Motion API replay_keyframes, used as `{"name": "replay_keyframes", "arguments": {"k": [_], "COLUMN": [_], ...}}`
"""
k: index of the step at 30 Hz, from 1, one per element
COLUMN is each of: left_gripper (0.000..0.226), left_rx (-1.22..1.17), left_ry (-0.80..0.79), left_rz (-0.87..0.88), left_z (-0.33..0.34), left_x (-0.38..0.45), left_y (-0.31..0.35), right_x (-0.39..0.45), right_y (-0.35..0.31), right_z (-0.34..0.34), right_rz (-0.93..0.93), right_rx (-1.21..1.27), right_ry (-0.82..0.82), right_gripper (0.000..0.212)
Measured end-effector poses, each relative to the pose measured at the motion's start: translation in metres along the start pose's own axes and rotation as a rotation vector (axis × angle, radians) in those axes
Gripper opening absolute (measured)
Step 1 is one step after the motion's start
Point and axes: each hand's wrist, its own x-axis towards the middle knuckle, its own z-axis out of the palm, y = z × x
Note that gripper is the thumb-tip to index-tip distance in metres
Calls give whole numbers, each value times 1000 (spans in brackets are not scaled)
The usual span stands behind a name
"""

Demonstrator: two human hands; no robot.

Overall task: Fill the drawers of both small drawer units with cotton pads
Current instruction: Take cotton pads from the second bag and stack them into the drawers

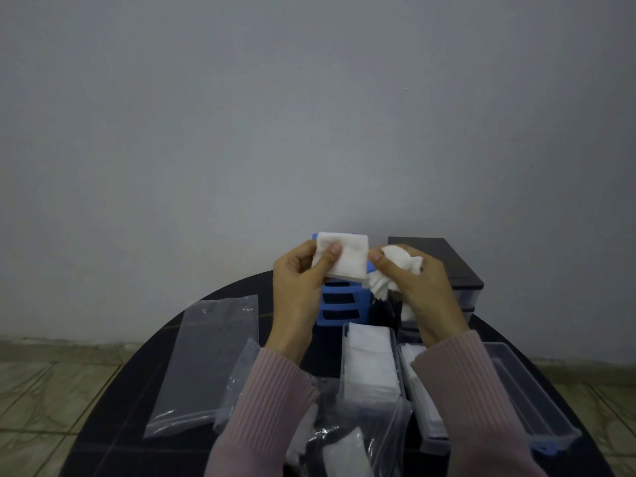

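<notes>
My left hand (303, 270) holds a neat stack of white square cotton pads (347, 256), thumb pressed on its face, raised in front of the blue drawer unit (340, 306). My right hand (413, 280) grips a crumpled bunch of cotton pads (382, 285) beside it, in front of the black drawer unit (444, 259). The blue unit shows dark vacant slots. On the table lie removed clear drawers: one (371, 359) full of pads, a second (413, 356) partly under my right sleeve with pads, and a third (537, 397) holding none.
Flat clear plastic bags (206, 359) lie on the left of the round black table (137, 390). A crinkled bag with pads (347, 445) sits at the near edge between my arms. A grey wall stands close behind the units; tiled floor surrounds the table.
</notes>
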Motion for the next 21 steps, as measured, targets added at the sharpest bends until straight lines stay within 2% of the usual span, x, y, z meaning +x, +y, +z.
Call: {"name": "replay_keyframes", "arguments": {"k": [3, 7, 11, 13, 15, 17, 21], "left_gripper": [8, 21, 27, 26, 37, 52, 59], "left_rx": [2, -5, 39, 88, 138, 175, 213], "left_ry": [79, 209, 265, 241, 175, 129, 41], "left_rz": [9, 9, 22, 55, 65, 48, 38], "left_z": [-5, -7, -10, -12, -13, -14, -14], "left_x": [2, 3, 3, 5, 8, 9, 8], "left_y": [0, -4, -6, -7, -9, -12, -12], "right_x": [1, 1, 1, 1, 1, 2, 1], "right_y": [-1, -3, -4, -5, -5, -5, -4], "right_z": [-2, -6, -8, -7, -7, -7, -6], "right_rz": [25, 37, 20, 14, 17, 24, 24], "right_rx": [39, 94, 147, 164, 167, 165, 173], "right_ry": [0, -63, -100, -99, -95, -102, -66], "right_gripper": [18, 24, 26, 32, 35, 26, 20]}}
